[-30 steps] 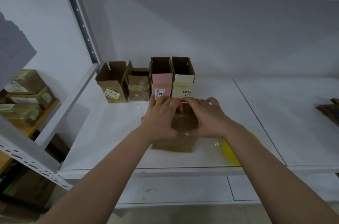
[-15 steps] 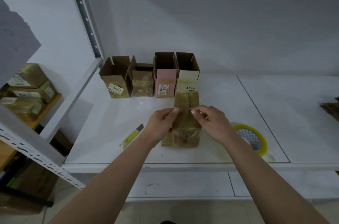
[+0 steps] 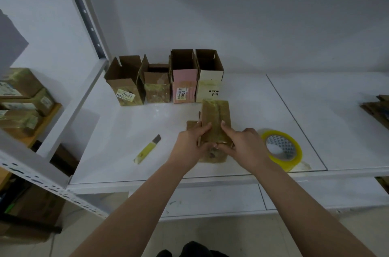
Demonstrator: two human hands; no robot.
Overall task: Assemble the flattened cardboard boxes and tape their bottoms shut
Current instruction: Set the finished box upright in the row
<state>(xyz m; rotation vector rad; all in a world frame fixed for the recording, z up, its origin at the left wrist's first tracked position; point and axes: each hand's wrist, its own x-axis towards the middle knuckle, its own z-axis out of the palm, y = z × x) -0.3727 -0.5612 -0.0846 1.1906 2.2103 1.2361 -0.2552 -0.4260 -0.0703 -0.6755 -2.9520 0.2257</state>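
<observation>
— Left hand (image 3: 190,143)?
— Gripping the left edge of the brown box (image 3: 215,118), fingers (image 3: 205,128) curled on its taped face.
— Right hand (image 3: 244,144)?
— Clamping the box's right side, index finger lying along the top, remaining fingers tucked under the near end.
— Box?
— Standing tilted on the white table (image 3: 147,130), just in front of four open boxes (image 3: 166,79).
— Nearby?
— Tape roll (image 3: 282,149) lying just right of the right hand; yellow knife (image 3: 147,149) lying left, well apart.
</observation>
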